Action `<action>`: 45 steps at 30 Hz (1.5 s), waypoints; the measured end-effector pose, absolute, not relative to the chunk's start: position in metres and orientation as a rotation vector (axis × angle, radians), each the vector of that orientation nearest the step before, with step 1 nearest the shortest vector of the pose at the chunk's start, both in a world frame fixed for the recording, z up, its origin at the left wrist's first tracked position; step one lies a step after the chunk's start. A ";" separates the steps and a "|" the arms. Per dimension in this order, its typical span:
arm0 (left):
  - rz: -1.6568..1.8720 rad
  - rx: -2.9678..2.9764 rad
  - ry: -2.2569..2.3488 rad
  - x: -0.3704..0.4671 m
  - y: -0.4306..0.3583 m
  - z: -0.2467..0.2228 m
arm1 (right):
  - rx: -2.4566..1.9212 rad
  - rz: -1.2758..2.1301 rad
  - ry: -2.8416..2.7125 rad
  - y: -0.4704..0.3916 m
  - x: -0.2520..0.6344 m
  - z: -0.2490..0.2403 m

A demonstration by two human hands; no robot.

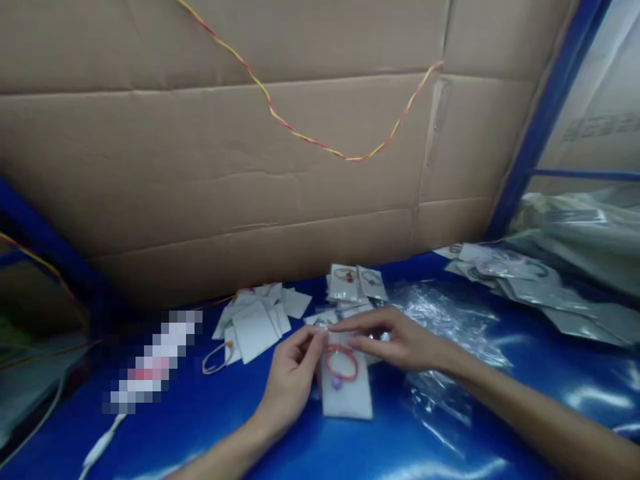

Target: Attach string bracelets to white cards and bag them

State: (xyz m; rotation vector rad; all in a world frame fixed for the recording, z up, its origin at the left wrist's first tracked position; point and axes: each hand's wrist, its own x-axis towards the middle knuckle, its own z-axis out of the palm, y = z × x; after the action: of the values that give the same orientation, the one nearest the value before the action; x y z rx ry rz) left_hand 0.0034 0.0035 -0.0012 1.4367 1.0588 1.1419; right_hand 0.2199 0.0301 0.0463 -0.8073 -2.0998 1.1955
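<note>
In front of me is a white card (347, 402) that looks sleeved in a clear plastic bag. On it lies a coral-red loop band (356, 365) with a purple bead (337, 383) at its lower side. My left hand (293, 377) pinches the card's upper left edge between thumb and finger. From the right, my right hand (397, 339) reaches across the top edge, its thumb and fingertips pressed together on the bag's top. The fingers partly hide that edge. Just behind are more bagged cards (345, 288) carrying bands.
Loose white cards (256, 331) and a pale band (215, 360) lie left. Clear plastic bags (445, 320) spread to the right, with packed cards (525, 283) beyond. A power strip (160, 360), partly blurred out, sits far left. Cardboard (250, 173) backs the blue table (210, 420).
</note>
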 end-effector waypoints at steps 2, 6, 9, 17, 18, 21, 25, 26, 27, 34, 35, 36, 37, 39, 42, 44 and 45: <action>1.146 1.442 1.074 0.004 0.003 0.000 | -0.789 1.200 -2.112 0.031 0.219 0.046; 1.149 1.437 1.093 0.004 0.003 0.003 | -0.856 1.182 -2.086 0.033 0.219 0.044; 1.153 1.429 1.110 0.004 0.002 0.003 | -0.879 1.179 -2.069 0.034 0.221 0.044; 1.186 1.423 1.061 0.006 0.001 0.004 | -0.888 1.223 -2.027 0.033 0.221 0.047; 1.188 1.425 1.045 0.006 0.001 0.005 | -0.897 1.242 -2.014 0.033 0.221 0.047; 1.158 1.433 0.979 0.005 0.000 0.006 | -0.918 1.292 -1.975 0.034 0.220 0.046; 1.139 1.423 0.939 0.005 0.000 0.006 | -0.907 1.348 -1.942 0.034 0.219 0.046; 1.136 1.411 0.947 0.006 0.000 0.006 | -0.900 1.368 -1.928 0.033 0.219 0.047; 1.137 1.401 0.961 0.006 0.001 0.005 | -0.896 1.396 -1.906 0.033 0.219 0.048; 1.146 1.471 1.094 0.008 0.000 0.005 | -0.936 1.485 -1.821 0.032 0.220 0.050; 1.148 1.495 1.108 0.008 -0.001 0.006 | -0.949 1.490 -1.819 0.033 0.220 0.049; 1.150 1.515 1.120 0.007 -0.002 0.006 | -0.963 1.503 -1.817 0.034 0.219 0.049; 1.155 1.532 1.126 0.007 -0.002 0.006 | -0.976 1.522 -1.813 0.035 0.219 0.048; 1.166 1.541 1.126 0.007 -0.003 0.006 | -0.984 1.571 -1.796 0.036 0.218 0.046; 1.193 1.540 1.136 0.007 -0.002 0.006 | -0.948 1.656 -1.771 0.037 0.216 0.044; 1.198 1.542 1.140 0.007 -0.002 0.006 | -0.903 1.712 -1.772 0.038 0.215 0.042; 1.204 1.545 1.142 0.007 -0.002 0.007 | -0.876 1.737 -1.771 0.038 0.214 0.041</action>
State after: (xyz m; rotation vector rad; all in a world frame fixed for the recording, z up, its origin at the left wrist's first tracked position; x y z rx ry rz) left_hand 0.0071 -0.0016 0.0067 1.5446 1.1425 1.2040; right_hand 0.2144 0.0378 0.0409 -0.8762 -1.7712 1.7368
